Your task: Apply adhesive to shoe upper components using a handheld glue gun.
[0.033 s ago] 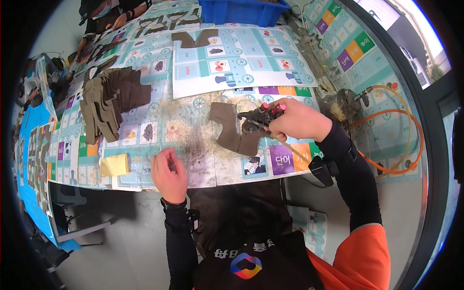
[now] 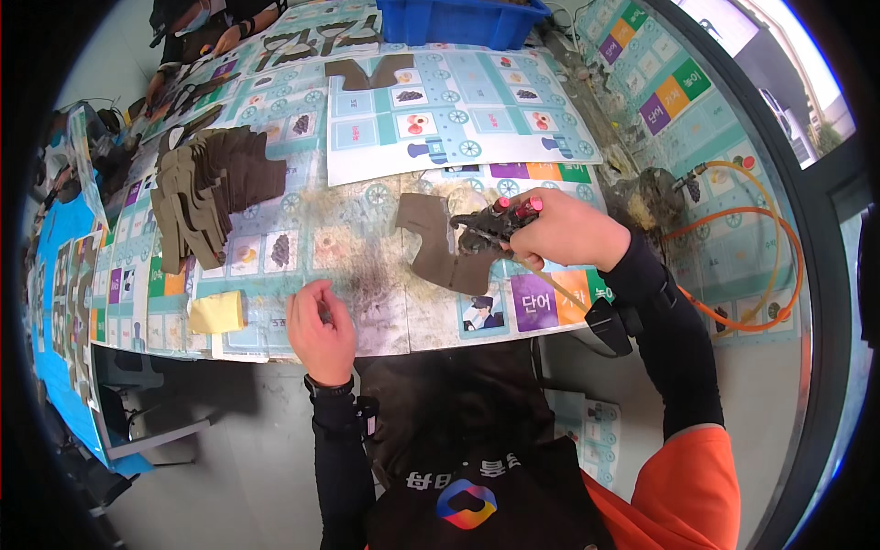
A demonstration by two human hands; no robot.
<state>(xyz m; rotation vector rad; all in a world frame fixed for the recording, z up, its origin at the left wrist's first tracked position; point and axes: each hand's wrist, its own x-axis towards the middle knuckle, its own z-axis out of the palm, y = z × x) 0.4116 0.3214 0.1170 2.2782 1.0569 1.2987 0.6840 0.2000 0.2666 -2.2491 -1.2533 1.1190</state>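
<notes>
My right hand [image 2: 573, 227] is wrapped round a dark, stained spray gun [image 2: 495, 225] with red knobs. The gun is tilted over a brown V-shaped cut piece [image 2: 445, 247], hiding part of that piece's right arm. The piece lies flat on the stained table covering. My left hand [image 2: 321, 332] is at the table's front edge, left of the piece, its fingers loosely curled in with nothing seen in them. A folded yellow cloth or sponge [image 2: 216, 313] lies left of this hand. Farther left stands an overlapping stack of similar brown pieces [image 2: 215, 188].
A white printed board [image 2: 458, 137] lies beyond the piece, with another brown piece [image 2: 369, 73] on it. Behind it is a blue bin [image 2: 458, 26]. An orange hose [image 2: 796, 266] loops at the right. At the far left, another person's hand [image 2: 227, 40] is over the table.
</notes>
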